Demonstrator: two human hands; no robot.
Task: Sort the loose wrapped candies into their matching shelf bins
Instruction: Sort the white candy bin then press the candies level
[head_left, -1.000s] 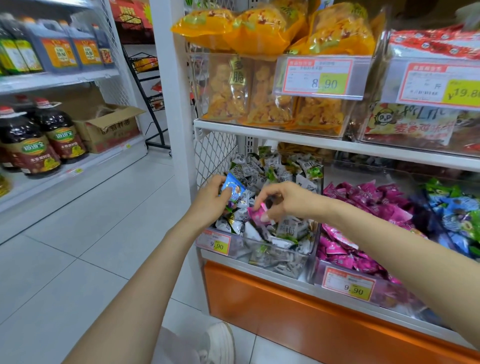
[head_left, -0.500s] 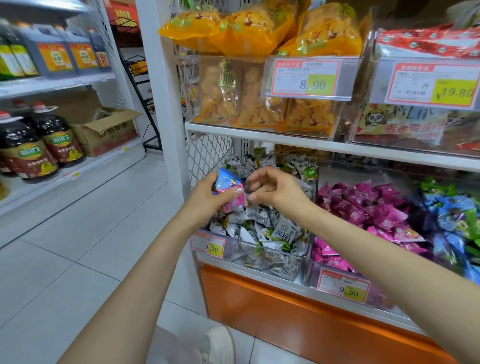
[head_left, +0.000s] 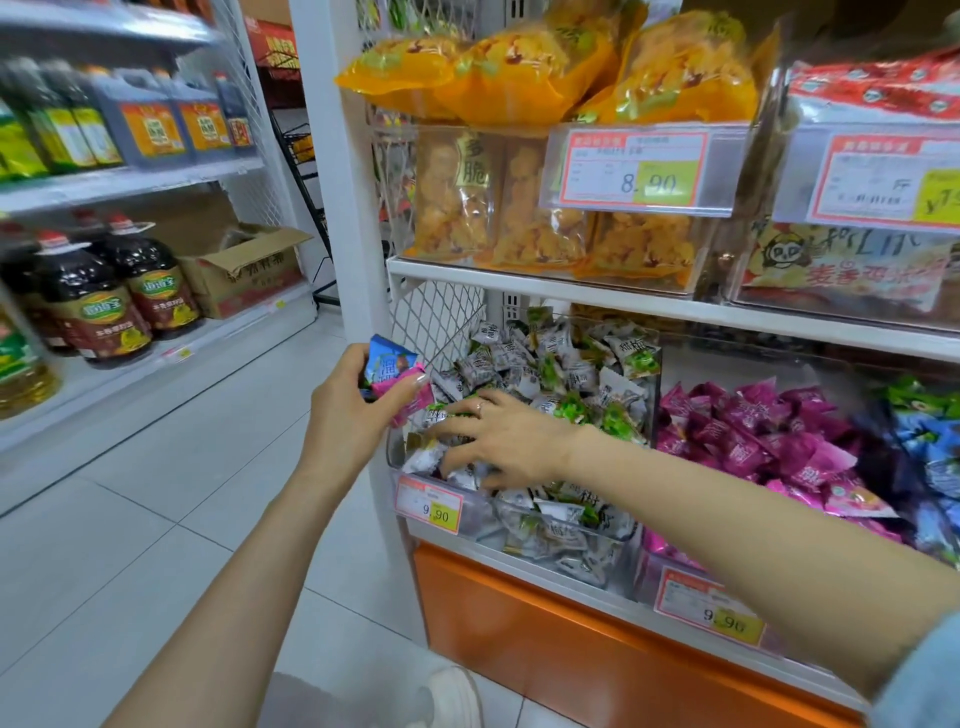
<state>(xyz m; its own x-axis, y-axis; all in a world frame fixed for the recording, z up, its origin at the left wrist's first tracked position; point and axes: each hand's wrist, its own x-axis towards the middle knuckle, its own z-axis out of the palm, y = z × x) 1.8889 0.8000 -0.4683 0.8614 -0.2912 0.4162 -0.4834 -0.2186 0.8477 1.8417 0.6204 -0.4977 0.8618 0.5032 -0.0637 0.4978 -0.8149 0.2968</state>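
My left hand grips a blue wrapped candy and a pink wrapped candy just left of the clear bin of grey-white and green candies. My right hand lies palm down on the front of that pile, fingers spread among the wrappers; whether it holds one is hidden. To the right sits a bin of pink candies, and beyond it a bin of blue and green candies.
The upper shelf carries clear bins of yellow snack bags and red packs. An orange base panel runs below. On the left, oil bottles and a cardboard box stand on shelves. A shoe rests on the tiled floor.
My right hand has left the candies held in my left hand and dropped down onto the grey-white pile. The left hand keeps the blue and pink candies.
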